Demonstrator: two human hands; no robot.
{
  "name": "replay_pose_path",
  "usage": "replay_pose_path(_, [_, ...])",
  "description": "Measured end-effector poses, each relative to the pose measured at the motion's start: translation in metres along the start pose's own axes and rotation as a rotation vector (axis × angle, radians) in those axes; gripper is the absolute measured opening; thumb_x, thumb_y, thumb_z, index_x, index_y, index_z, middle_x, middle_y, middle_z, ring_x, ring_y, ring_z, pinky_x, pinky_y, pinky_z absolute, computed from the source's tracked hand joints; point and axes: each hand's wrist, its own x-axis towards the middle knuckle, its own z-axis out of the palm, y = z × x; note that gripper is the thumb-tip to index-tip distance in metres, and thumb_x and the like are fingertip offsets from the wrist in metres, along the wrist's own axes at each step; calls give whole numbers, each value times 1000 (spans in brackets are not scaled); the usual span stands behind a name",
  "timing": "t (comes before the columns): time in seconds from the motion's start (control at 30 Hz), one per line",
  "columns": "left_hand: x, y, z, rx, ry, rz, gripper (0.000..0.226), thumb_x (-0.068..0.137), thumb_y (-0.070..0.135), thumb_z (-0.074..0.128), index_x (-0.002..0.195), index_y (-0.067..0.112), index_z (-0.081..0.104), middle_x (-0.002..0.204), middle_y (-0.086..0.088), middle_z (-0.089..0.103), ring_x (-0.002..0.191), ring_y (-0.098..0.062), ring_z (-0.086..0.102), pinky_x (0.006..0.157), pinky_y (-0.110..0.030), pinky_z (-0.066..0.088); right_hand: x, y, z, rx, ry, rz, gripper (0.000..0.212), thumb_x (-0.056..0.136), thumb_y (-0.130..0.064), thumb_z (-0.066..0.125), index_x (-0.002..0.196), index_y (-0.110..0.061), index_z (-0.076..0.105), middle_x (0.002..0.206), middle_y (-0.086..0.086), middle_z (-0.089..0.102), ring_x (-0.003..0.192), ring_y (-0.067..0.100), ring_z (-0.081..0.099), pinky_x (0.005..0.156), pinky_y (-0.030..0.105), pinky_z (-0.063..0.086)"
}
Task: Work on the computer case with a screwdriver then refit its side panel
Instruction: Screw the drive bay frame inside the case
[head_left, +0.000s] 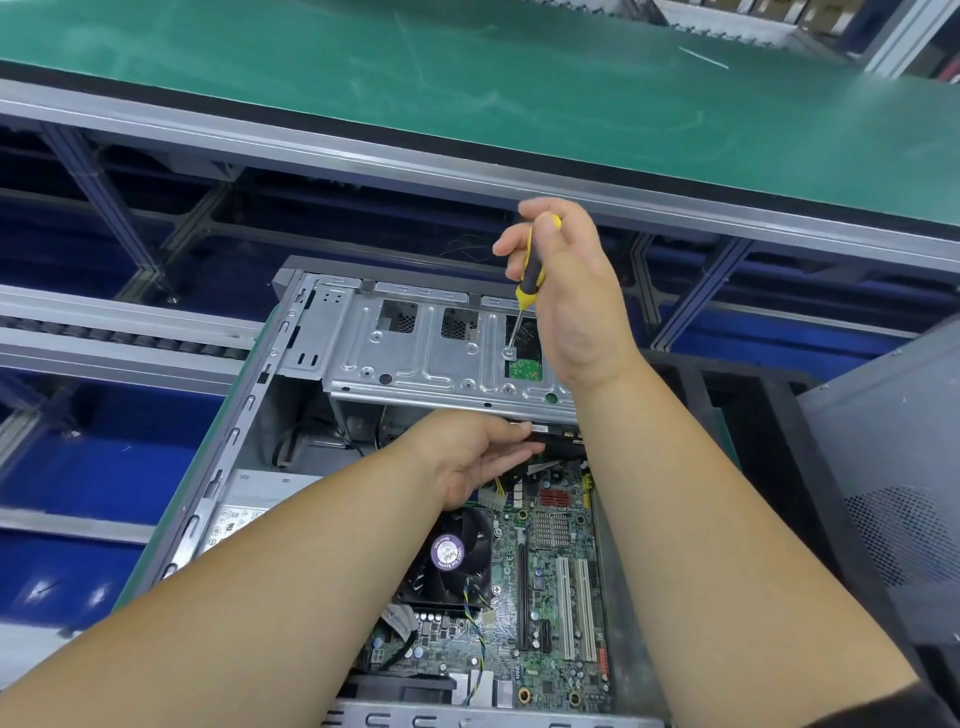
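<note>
Here the computer case (249, 410) lies open on its side, and everything else sits relative to it. Beyond its far end runs a green-topped bench (467, 93) on a metal frame. Just beside the case, on its right, a grey perforated side panel (893, 467) stands apart from it. Inside the case, the motherboard (550, 582) fills the near half, with a black cooler fan (452, 556) at its left. At the far end sits the silver drive cage (415, 353). The right hand (566, 291) is above the cage, fingers curled round a yellow-and-black screwdriver (530, 270) whose tip meets a screw (510, 352) on the cage. The left hand (478, 452) reaches under the cage's near edge, fingers fairly straight against a dark component there.
</note>
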Motion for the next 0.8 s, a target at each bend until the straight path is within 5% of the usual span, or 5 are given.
replay_pose_path(0.1, [0,0,0,5,-5,8,11,84,-8,66,94,-8,62,92,-16,70,79,-24,74,67,-23,60,-1,2,-2,43,22,-28,37,103,-28,30,113,-12,62,95,3,64,89,15,55,86,34,45])
replay_pose_path(0.2, [1,0,0,3,-5,9,13,84,-8,66,96,-8,61,94,-17,70,78,-24,74,66,-22,60,0,0,-1,23,10,-19,19,100,-22,43,105,-10,58,97,4,68,96,20,63,90,32,49])
replay_pose_path(0.33, [0,0,0,7,-7,11,11,84,-8,66,94,-8,62,93,-17,70,77,-23,74,65,-22,59,3,-2,-1,-12,2,-2,18,90,-21,59,101,-18,45,92,0,71,81,14,63,73,21,48])
replay_pose_path(0.57, [0,0,0,8,-7,6,9,84,-8,66,92,-8,62,95,-18,69,78,-24,74,67,-22,60,0,1,-2,64,10,-36,32,101,-25,34,111,-10,61,92,5,64,86,17,54,84,32,45])
replay_pose_path(0.8, [0,0,0,5,-9,5,10,85,-9,65,93,-8,62,95,-18,69,75,-23,74,64,-22,59,3,-1,-2,-16,-1,1,10,96,-17,53,103,-16,47,90,0,70,82,15,64,78,24,50])
